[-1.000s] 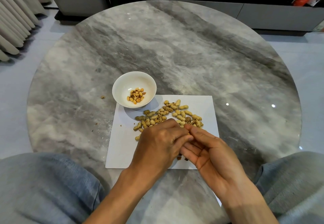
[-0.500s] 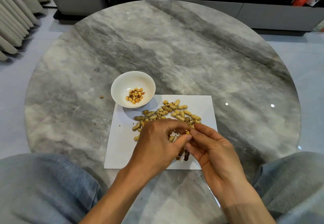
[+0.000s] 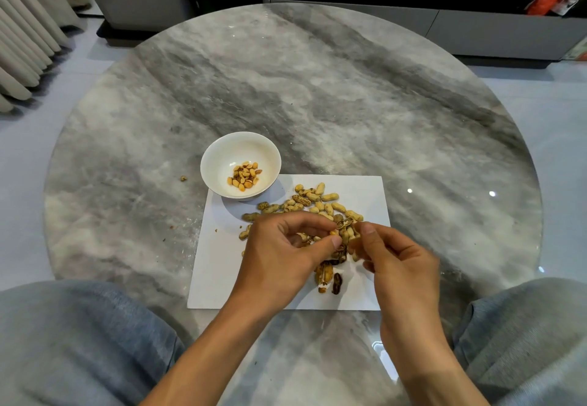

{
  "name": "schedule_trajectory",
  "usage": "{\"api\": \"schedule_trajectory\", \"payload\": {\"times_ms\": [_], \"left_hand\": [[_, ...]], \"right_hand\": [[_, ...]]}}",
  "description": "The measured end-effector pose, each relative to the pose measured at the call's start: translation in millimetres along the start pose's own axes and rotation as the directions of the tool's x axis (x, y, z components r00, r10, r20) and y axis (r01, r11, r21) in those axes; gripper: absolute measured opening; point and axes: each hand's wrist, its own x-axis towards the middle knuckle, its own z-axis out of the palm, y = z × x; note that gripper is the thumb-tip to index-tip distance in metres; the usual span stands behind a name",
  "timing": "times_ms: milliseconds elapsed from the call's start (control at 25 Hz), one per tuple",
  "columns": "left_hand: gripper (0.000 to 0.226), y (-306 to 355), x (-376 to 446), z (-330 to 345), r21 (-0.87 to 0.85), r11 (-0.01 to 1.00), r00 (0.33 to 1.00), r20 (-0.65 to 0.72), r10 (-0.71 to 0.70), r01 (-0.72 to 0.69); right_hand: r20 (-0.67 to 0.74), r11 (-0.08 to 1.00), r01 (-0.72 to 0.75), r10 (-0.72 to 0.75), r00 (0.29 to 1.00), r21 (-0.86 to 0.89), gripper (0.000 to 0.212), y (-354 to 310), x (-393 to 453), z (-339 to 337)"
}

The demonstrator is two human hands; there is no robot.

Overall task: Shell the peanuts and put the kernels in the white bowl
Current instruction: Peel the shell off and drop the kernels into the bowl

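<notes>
- Head view, grip: both my hands pinch one cracked peanut (image 3: 343, 231) above the white paper sheet (image 3: 222, 266). My left hand (image 3: 286, 247) holds its near-left side between thumb and forefinger; my right hand (image 3: 394, 256) pinches a shell piece on the right side, other fingers loosely curled.
- Head view, task items: unshelled peanuts (image 3: 313, 204) lie heaped on the sheet just beyond my hands. Empty shells (image 3: 328, 275) lie below them. The white bowl (image 3: 219, 164) sits at the sheet's far-left corner, holding a few kernels (image 3: 244, 176).
- Head view, risk: the shell looks partly open; pulling too sharply could drop a kernel among the shells or send it off the round marble table (image 3: 349, 104). Stray fragments (image 3: 183, 178) already lie left of the bowl.
</notes>
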Motion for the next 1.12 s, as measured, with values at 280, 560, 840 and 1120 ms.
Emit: {"api": "schedule_trajectory", "payload": {"times_ms": [280, 560, 840, 1120], "left_hand": [[0.009, 10, 0, -7, -0.402, 0.866, 0.955, 0.101, -0.280, 0.297], [0.020, 4, 2, -9, -0.439, 0.806, 0.916, 0.253, -0.313, 0.397], [0.036, 2, 6, -8, -0.587, 0.623, 0.843, 0.226, -0.488, 0.517], [0.046, 4, 9, -16, -0.797, 0.466, 0.857, 0.121, -0.500, 0.385]], "right_hand": [[0.308, 0.848, 0.492, -0.422, 0.853, -0.199, 0.030, 0, -7, 3], [0.270, 0.832, 0.530, -0.479, 0.835, -0.165, 0.022, 2, -8, 2], [0.180, 0.842, 0.492, -0.461, 0.869, -0.221, 0.015, -8, 0, 14], [0.560, 0.522, 0.714, -0.450, 0.695, -0.466, 0.027, -38, 51, 104]]}}
